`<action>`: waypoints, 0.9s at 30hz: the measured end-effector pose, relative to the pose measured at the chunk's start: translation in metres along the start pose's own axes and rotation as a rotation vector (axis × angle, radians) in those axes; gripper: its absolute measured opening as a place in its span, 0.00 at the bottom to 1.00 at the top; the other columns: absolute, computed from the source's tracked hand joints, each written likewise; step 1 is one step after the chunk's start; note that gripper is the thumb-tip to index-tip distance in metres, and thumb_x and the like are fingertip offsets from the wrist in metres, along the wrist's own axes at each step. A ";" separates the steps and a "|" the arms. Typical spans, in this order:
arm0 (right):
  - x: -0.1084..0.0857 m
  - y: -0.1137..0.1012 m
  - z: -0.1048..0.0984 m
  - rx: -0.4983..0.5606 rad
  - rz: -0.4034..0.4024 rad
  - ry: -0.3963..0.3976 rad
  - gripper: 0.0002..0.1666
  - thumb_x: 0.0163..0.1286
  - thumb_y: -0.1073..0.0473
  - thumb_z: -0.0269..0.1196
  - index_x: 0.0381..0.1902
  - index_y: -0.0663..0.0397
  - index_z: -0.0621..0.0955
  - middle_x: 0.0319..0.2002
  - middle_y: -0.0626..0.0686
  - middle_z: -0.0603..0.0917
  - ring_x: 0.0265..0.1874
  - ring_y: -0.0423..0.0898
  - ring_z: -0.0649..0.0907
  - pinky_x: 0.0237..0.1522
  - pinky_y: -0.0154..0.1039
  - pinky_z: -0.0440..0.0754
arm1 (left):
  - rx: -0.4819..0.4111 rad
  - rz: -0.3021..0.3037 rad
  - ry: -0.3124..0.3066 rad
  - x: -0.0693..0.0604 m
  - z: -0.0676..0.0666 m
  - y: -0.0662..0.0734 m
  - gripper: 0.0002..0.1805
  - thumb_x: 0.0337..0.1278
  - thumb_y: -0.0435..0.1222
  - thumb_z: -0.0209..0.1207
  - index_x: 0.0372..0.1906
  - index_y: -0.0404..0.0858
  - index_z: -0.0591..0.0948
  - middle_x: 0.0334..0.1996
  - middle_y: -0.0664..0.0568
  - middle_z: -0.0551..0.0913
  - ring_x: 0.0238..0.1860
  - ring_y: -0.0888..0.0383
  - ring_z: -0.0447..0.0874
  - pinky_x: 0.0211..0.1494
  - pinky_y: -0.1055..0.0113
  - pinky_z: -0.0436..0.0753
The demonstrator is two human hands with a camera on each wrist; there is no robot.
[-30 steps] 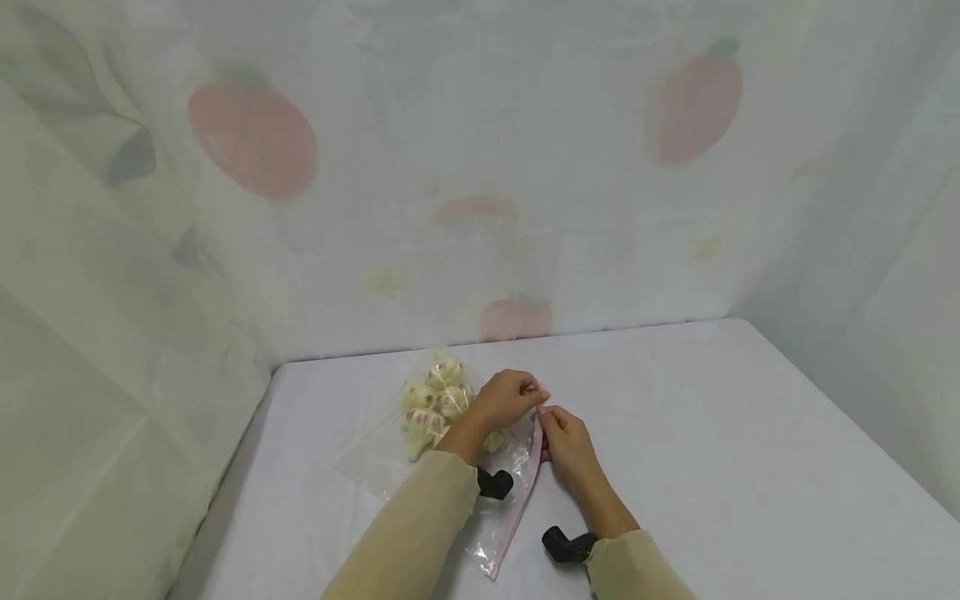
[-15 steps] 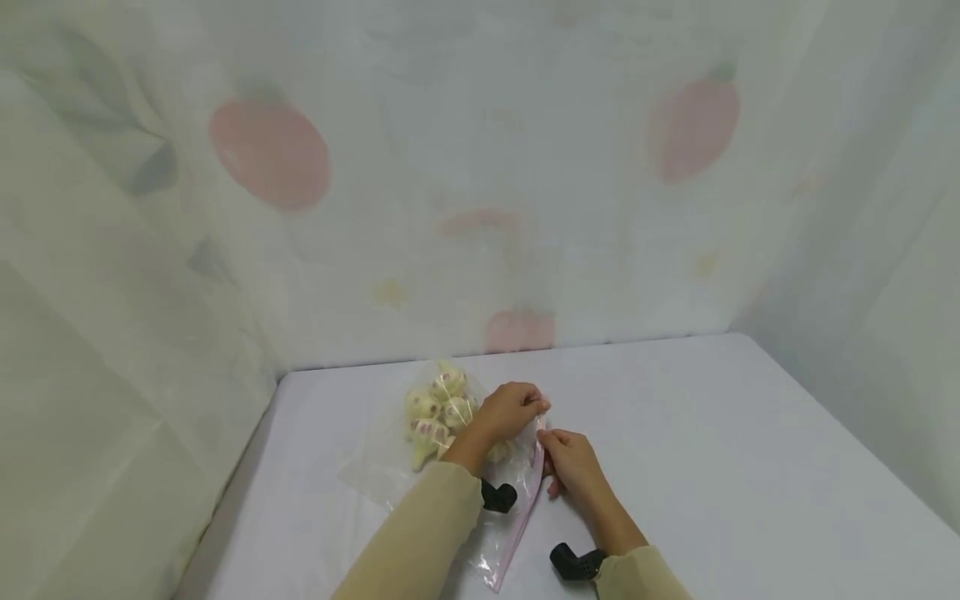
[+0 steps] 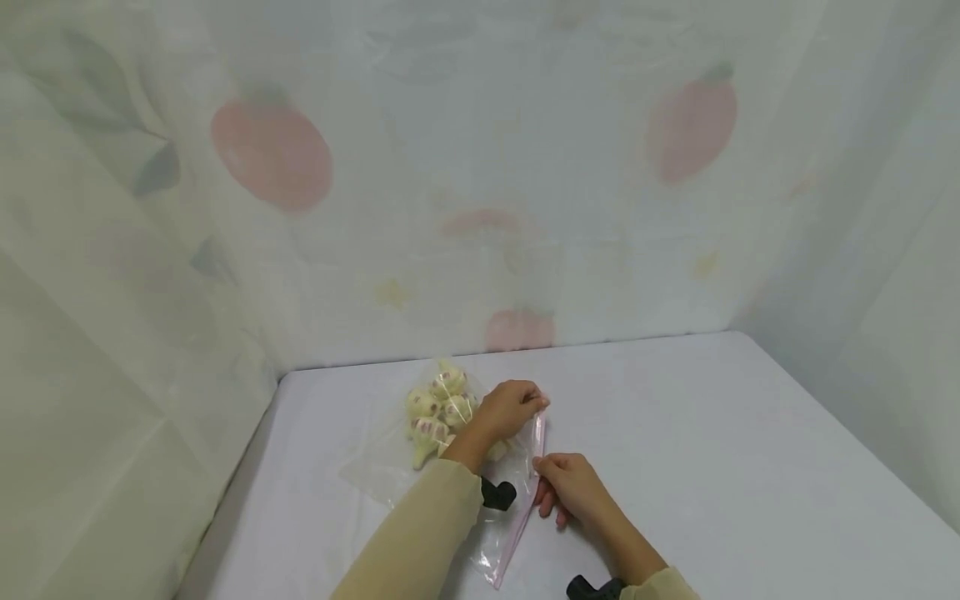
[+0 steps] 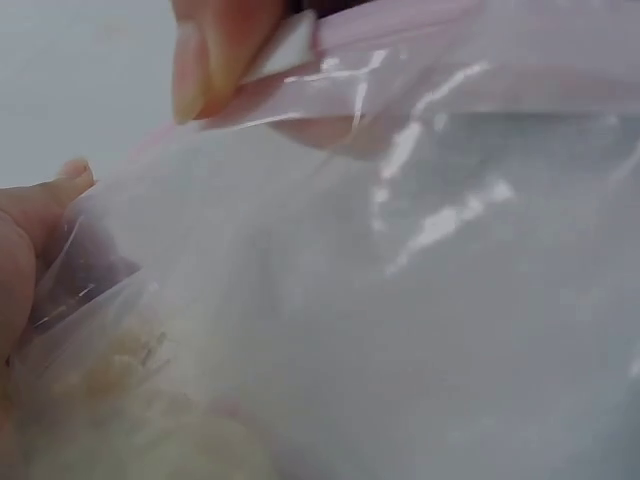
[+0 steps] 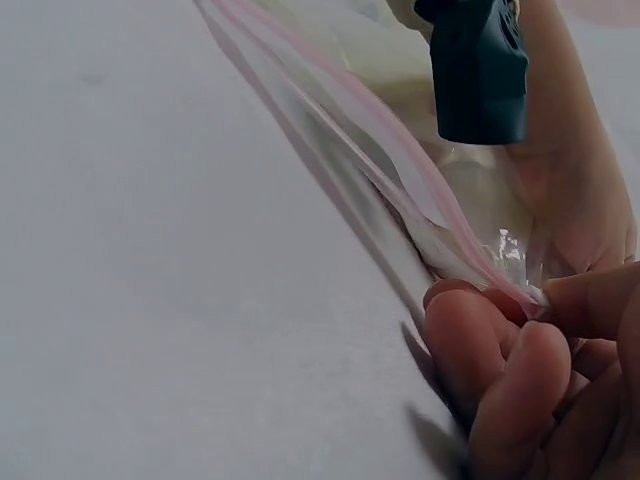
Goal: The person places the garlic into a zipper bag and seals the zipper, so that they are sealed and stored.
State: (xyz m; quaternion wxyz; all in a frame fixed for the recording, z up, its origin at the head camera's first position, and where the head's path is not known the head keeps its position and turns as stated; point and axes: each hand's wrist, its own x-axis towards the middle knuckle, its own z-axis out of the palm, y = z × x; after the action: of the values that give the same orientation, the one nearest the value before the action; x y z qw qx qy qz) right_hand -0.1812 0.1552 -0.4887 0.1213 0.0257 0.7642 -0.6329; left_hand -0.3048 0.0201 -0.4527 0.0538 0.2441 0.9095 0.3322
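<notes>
A clear zip bag [image 3: 491, 542] with a pink closure strip lies on the table, several garlic bulbs [image 3: 429, 431] inside its far part. My left hand [image 3: 512, 410] reaches across the bag and pinches the far end of the strip. Closer to me, my right hand [image 3: 573, 487] pinches the strip between thumb and forefinger. Between those fingers, the left wrist view shows a small white slider [image 4: 285, 50]. In the right wrist view the strip [image 5: 400, 150] stands parted on the near side of the fingers. My left forearm hides some bulbs.
The white table [image 3: 697, 450] extends to the right of the hands. A printed cloth [image 3: 585, 183] hangs behind its far edge, and more cloth hangs at both sides. Black wrist cameras [image 3: 498, 495] sit at both wrists.
My right hand has slid along the pink strip toward me, away from my left hand. The left hand keeps its pinch at the far end. The head view has tilted slightly.
</notes>
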 end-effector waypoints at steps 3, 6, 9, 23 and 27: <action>-0.004 -0.001 0.003 -0.004 -0.006 -0.031 0.23 0.73 0.48 0.56 0.34 0.65 0.82 0.17 0.52 0.82 0.08 0.40 0.75 0.09 0.33 0.71 | -0.016 -0.003 0.004 0.000 -0.002 -0.001 0.12 0.69 0.51 0.55 0.32 0.50 0.80 0.22 0.59 0.71 0.25 0.61 0.69 0.30 0.67 0.70; -0.006 -0.001 0.006 -0.007 -0.017 -0.064 0.23 0.74 0.49 0.55 0.33 0.65 0.82 0.18 0.52 0.83 0.10 0.40 0.77 0.09 0.33 0.72 | -0.037 0.003 0.012 -0.001 -0.004 -0.003 0.13 0.69 0.51 0.55 0.31 0.49 0.79 0.20 0.58 0.70 0.23 0.62 0.67 0.27 0.68 0.69; -0.009 0.000 0.008 -0.010 -0.025 -0.106 0.23 0.74 0.49 0.54 0.31 0.64 0.81 0.17 0.52 0.83 0.10 0.39 0.77 0.09 0.33 0.72 | -0.063 0.006 0.022 -0.001 -0.005 -0.004 0.13 0.69 0.50 0.55 0.31 0.49 0.79 0.20 0.58 0.70 0.22 0.62 0.66 0.26 0.68 0.69; -0.038 0.002 0.029 0.027 -0.017 -0.273 0.22 0.73 0.50 0.55 0.27 0.63 0.80 0.16 0.52 0.82 0.09 0.38 0.78 0.10 0.33 0.75 | -0.098 0.002 0.063 -0.001 -0.010 -0.008 0.13 0.69 0.50 0.55 0.31 0.48 0.78 0.22 0.58 0.72 0.24 0.62 0.68 0.28 0.67 0.71; -0.044 0.001 0.034 0.039 -0.008 -0.302 0.22 0.73 0.52 0.55 0.27 0.64 0.80 0.16 0.52 0.82 0.09 0.38 0.78 0.10 0.33 0.75 | -0.095 -0.005 0.060 -0.003 -0.010 -0.009 0.13 0.69 0.50 0.55 0.31 0.48 0.78 0.21 0.58 0.71 0.23 0.62 0.68 0.27 0.68 0.70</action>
State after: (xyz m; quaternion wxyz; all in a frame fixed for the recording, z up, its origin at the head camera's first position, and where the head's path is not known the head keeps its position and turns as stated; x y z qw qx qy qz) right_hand -0.1326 0.1272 -0.4860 0.2319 -0.0704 0.7248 -0.6449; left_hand -0.3086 0.0067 -0.4512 0.0388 0.2288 0.8946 0.3819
